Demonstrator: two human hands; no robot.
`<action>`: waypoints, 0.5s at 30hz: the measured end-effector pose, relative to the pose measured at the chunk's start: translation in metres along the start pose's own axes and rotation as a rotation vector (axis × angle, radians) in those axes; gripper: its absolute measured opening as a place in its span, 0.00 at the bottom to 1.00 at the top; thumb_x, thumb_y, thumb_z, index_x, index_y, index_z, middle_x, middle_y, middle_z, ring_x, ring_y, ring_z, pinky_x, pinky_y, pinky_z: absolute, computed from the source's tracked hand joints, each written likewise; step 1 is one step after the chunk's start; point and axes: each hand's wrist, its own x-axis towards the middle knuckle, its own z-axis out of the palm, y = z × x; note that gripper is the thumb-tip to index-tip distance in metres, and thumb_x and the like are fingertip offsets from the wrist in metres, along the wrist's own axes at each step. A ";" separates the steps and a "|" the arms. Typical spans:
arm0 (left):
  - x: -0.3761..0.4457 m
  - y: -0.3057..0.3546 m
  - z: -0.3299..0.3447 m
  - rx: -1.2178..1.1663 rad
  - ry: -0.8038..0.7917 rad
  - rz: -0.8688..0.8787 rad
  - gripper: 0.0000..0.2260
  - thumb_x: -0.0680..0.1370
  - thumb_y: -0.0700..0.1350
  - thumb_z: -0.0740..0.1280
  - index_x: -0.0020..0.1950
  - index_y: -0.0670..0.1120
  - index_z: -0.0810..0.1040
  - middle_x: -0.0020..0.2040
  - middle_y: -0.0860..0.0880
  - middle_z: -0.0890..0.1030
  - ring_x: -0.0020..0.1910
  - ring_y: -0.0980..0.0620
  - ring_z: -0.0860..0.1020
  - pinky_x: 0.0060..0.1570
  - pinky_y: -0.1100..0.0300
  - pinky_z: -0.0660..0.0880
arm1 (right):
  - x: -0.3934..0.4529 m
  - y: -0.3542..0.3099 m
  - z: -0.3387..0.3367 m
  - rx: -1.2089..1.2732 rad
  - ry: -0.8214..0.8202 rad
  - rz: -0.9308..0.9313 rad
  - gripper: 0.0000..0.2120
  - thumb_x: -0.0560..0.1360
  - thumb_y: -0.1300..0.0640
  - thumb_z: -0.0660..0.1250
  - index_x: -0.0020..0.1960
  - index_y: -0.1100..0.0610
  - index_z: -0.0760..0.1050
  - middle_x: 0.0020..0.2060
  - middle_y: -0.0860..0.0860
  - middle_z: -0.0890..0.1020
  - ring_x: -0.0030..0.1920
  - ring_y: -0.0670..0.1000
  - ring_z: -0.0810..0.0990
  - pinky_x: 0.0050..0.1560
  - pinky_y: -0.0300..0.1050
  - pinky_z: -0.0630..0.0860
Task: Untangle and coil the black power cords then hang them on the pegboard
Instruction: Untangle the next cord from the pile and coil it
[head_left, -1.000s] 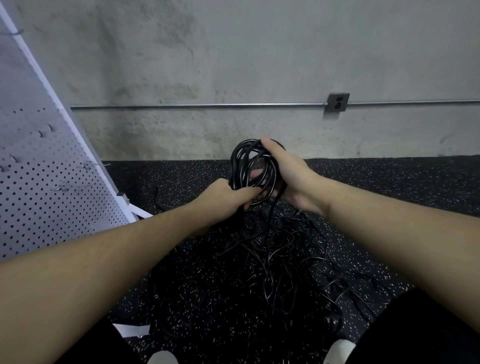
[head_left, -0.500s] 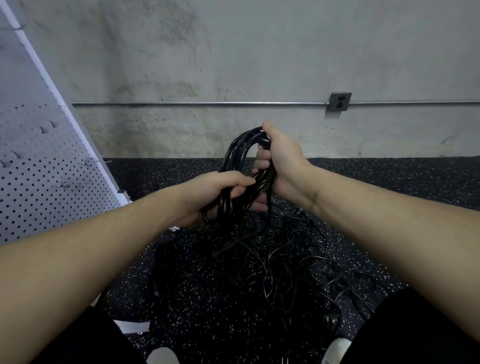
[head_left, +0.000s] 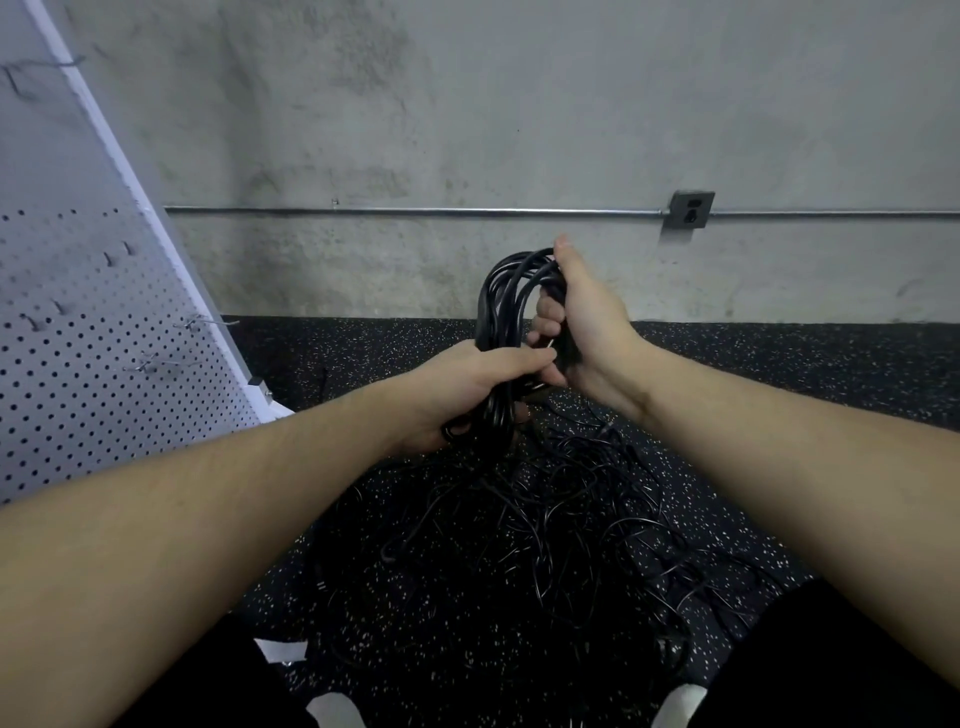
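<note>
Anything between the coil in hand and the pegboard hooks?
Nothing visible blocks it. The coil is held in both hands, the pegboard stands to its left, open air between. Loose cords still trail from the coil's bottom.

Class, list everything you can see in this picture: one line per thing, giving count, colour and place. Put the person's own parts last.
coiled cord bundle: one, black, held up in both hands at centre
loose cords: a tangle, count unclear, black, on the floor below the hands
pegboard: one, white, leaning at left
hooks: several, metal, on the pegboard
floor: black, speckled
wall: grey concrete, behind
conduit: one, metal, along the wall
outlet: one, grey, on the conduit
left hand: lower grip on bundle
right hand: upper grip on bundle
</note>
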 end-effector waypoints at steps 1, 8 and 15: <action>0.000 0.001 0.001 0.005 0.029 0.004 0.12 0.81 0.50 0.68 0.43 0.48 0.86 0.36 0.55 0.80 0.34 0.55 0.76 0.38 0.58 0.74 | -0.001 0.002 -0.002 -0.028 -0.021 0.006 0.25 0.83 0.35 0.55 0.41 0.54 0.74 0.25 0.49 0.69 0.24 0.47 0.68 0.32 0.42 0.70; 0.003 0.013 -0.004 -0.226 0.181 0.084 0.12 0.82 0.50 0.66 0.44 0.47 0.84 0.40 0.48 0.84 0.34 0.52 0.83 0.34 0.59 0.80 | -0.005 0.035 -0.026 -0.271 -0.308 0.278 0.27 0.82 0.50 0.42 0.68 0.57 0.74 0.61 0.59 0.84 0.61 0.59 0.82 0.60 0.56 0.79; 0.012 0.006 -0.024 -0.254 0.443 0.118 0.13 0.80 0.56 0.69 0.39 0.55 0.88 0.50 0.51 0.81 0.46 0.54 0.78 0.47 0.59 0.74 | -0.026 0.043 -0.017 -0.371 -0.722 0.519 0.12 0.71 0.57 0.62 0.53 0.57 0.78 0.35 0.53 0.79 0.42 0.55 0.81 0.54 0.53 0.79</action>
